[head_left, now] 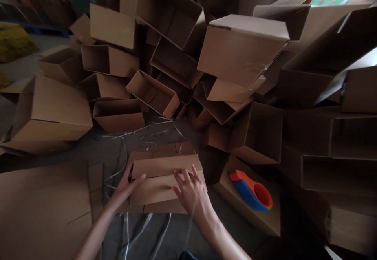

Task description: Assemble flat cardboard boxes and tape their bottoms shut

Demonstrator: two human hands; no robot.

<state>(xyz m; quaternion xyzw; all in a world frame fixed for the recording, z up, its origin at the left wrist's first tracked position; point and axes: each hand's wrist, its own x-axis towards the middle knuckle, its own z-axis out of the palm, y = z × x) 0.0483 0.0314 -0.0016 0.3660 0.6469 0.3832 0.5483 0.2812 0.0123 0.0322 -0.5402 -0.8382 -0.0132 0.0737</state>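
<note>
both forearms reach in from the bottom of the view and angle toward each other, with the hands low over a flattened cardboard carton. the left hand lies on the carton's left side, its fingers close together and stretched inward along the edge of a folded flap. the right hand is palm down, fingers loosely spread, with its fingertips resting on the same flap. neither hand pinches or wraps around anything; both are open against the cardboard.

the carton lies flat on a concrete floor, its folded panels overlapping between the hands. loose white plastic strapping trails over the floor around and below it. to the right, an orange and blue tape dispenser sits on a cardboard panel, near the right hand. a large cardboard sheet lies to the left. beyond them, a heap of open-ended cardboard cartons sprawls at all angles, filling most of the view.
</note>
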